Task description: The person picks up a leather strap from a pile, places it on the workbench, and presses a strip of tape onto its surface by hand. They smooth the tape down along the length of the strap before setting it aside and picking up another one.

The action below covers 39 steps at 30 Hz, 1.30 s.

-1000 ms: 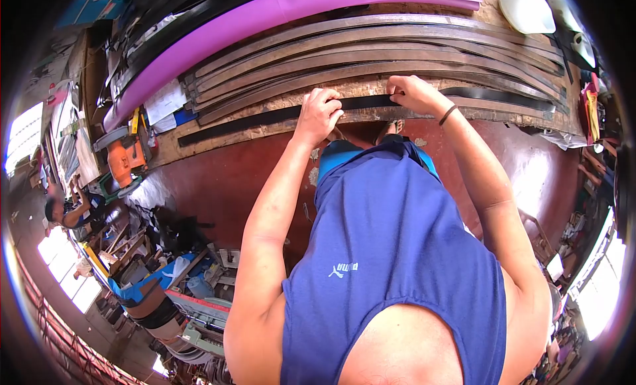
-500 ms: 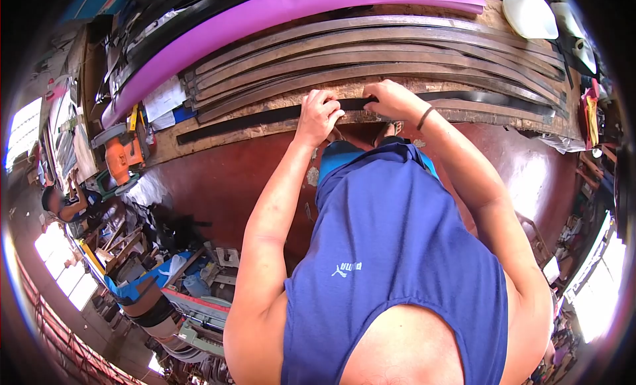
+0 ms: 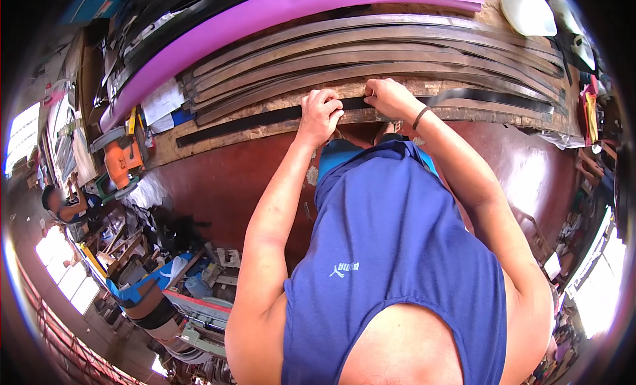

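A long black strip [image 3: 265, 116] lies along the near edge of the wooden workbench [image 3: 159, 153]. My left hand [image 3: 322, 113] has its fingers curled on the strip near the middle. Just to the right, my right hand [image 3: 391, 99] pinches the same strip, a short stretch of it showing between the hands. Right of my right hand the strip bows upward, then lies toward the bench's right end. Several long brown strips [image 3: 371, 57] lie side by side beyond my hands.
A purple roll [image 3: 265, 20] lies along the far side. White containers [image 3: 528, 12] stand at the far right. An orange tool [image 3: 120, 161] and papers [image 3: 162, 101] are at the left. Another person [image 3: 66, 206] is at the far left.
The black strip right of my right hand has lifted into a bow. My right hand has shifted slightly, while my left hand has stayed nearly in place.
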Motion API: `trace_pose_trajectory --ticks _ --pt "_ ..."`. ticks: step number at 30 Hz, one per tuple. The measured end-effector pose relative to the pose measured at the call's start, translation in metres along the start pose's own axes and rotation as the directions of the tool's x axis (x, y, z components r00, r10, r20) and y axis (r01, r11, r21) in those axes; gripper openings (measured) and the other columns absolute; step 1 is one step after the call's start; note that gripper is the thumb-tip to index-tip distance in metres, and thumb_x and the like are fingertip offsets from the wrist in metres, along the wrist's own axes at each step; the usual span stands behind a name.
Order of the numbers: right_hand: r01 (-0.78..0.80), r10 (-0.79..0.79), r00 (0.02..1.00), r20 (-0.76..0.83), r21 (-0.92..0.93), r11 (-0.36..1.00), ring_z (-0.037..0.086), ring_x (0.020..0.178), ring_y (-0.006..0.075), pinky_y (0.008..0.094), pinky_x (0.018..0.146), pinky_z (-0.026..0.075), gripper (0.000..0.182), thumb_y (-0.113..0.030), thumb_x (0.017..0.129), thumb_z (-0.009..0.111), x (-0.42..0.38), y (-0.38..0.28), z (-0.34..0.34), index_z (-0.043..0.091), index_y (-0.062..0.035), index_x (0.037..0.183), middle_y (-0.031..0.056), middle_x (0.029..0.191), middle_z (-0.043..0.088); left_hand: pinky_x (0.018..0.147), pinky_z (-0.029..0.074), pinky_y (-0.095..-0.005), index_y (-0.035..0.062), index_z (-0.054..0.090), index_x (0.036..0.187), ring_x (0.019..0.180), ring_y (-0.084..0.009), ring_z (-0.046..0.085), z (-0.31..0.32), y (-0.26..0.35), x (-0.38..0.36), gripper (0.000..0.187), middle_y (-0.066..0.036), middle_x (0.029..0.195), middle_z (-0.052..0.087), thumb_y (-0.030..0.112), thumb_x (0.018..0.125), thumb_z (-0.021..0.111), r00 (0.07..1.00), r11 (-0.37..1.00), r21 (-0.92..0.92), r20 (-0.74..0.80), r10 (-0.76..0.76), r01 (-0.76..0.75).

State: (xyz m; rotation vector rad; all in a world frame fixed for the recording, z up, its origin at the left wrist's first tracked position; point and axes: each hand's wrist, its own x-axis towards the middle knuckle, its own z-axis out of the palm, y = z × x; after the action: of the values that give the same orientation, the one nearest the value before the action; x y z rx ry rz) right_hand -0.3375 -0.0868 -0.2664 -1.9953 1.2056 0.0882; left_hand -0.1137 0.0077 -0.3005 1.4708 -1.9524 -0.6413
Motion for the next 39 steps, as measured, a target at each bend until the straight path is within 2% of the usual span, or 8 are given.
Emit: trace_pose_trajectory --ticks 9,18,21,27,29,32,36,39 --pt "0.021 -0.021 1.0 -0.019 -0.003 1.0 0.069 0.096 0.0403 0.0502 0.083 0.055 0.022 -0.024 0.088 0.073 -0.001 0.002 0.002 0.068 -0.0046 0.098 0.0198 0.095 0.073 0.094 0.039 -0.0442 0.0117 0.07 0.089 0.107 -0.025 0.059 0.013 0.007 0.008 0.016 -0.002 0.106 0.066 0.015 0.076 0.08 0.997 0.997 0.032 0.011 0.072 -0.072" --pt "0.044 -0.045 0.998 -0.052 -0.026 0.999 0.07 0.097 0.0399 0.0504 0.083 0.056 0.021 -0.023 0.087 0.072 0.0 0.002 0.006 0.068 -0.0041 0.095 0.0206 0.094 0.073 0.092 0.041 -0.0444 0.0109 0.07 0.089 0.106 -0.026 0.06 0.029 0.017 0.019 0.016 -0.002 0.107 0.066 0.016 0.077 0.08 0.991 0.99 0.038 0.003 0.137 -0.137" --pt "0.06 -0.061 0.998 -0.023 -0.026 0.998 0.07 0.097 0.0406 0.0506 0.084 0.056 0.023 -0.024 0.088 0.072 -0.001 0.001 0.003 0.067 -0.0049 0.1 0.0209 0.096 0.073 0.091 0.041 -0.044 0.0107 0.07 0.089 0.105 -0.0261 0.06 0.032 0.02 0.021 0.016 -0.002 0.106 0.066 0.015 0.077 0.08 0.992 0.991 0.041 0.01 0.129 -0.129" --pt "0.016 -0.007 0.999 0.051 -0.168 0.986 0.07 0.097 0.0428 0.0518 0.085 0.055 0.031 -0.027 0.09 0.071 -0.024 0.012 -0.034 0.065 -0.0082 0.114 0.0209 0.1 0.073 0.091 0.042 -0.0437 0.0119 0.07 0.088 0.104 -0.0251 0.06 0.031 0.025 0.023 0.014 -0.001 0.104 0.066 0.014 0.077 0.079 0.996 0.995 0.037 0.021 0.089 -0.09" --pt "0.017 -0.007 0.997 0.074 -0.132 0.991 0.07 0.097 0.041 0.0509 0.087 0.055 0.03 -0.023 0.09 0.07 -0.029 0.036 -0.05 0.068 -0.0117 0.117 0.0211 0.1 0.073 0.091 0.042 -0.0436 0.0122 0.07 0.087 0.104 -0.0247 0.06 0.032 0.026 0.023 0.013 0.0 0.103 0.066 0.013 0.078 0.079 0.997 0.997 0.041 0.024 0.068 -0.069" --pt "0.175 -0.175 0.984 0.045 0.008 0.985 0.071 0.092 0.0384 0.0477 0.085 0.055 0.027 -0.015 0.086 0.066 -0.038 0.07 -0.074 0.072 -0.0091 0.111 0.0196 0.093 0.073 0.092 0.041 -0.0433 0.0125 0.07 0.086 0.105 -0.0244 0.06 0.032 0.028 0.023 0.013 0.0 0.103 0.066 0.013 0.078 0.079 0.998 0.997 0.053 0.023 0.05 -0.051" --pt "0.177 -0.186 0.979 0.088 0.096 0.979 0.071 0.089 0.0376 0.0454 0.084 0.056 0.028 -0.013 0.086 0.066 -0.046 0.087 -0.089 0.074 -0.0073 0.112 0.0203 0.094 0.074 0.093 0.041 -0.044 0.0127 0.069 0.086 0.106 -0.024 0.06 0.032 0.031 0.023 0.013 0.001 0.103 0.066 0.013 0.077 0.079 0.999 0.997 0.071 0.033 0.028 -0.03" --pt "0.243 -0.256 0.962 0.094 0.136 0.961 0.071 0.09 0.0381 0.0457 0.084 0.055 0.028 -0.013 0.086 0.067 -0.043 0.103 -0.082 0.075 -0.0069 0.112 0.0202 0.094 0.074 0.093 0.041 -0.0442 0.0125 0.069 0.085 0.106 -0.024 0.06 0.034 0.031 0.024 0.013 0.001 0.103 0.066 0.013 0.077 0.08 0.999 0.996 0.085 0.034 0.018 -0.021"
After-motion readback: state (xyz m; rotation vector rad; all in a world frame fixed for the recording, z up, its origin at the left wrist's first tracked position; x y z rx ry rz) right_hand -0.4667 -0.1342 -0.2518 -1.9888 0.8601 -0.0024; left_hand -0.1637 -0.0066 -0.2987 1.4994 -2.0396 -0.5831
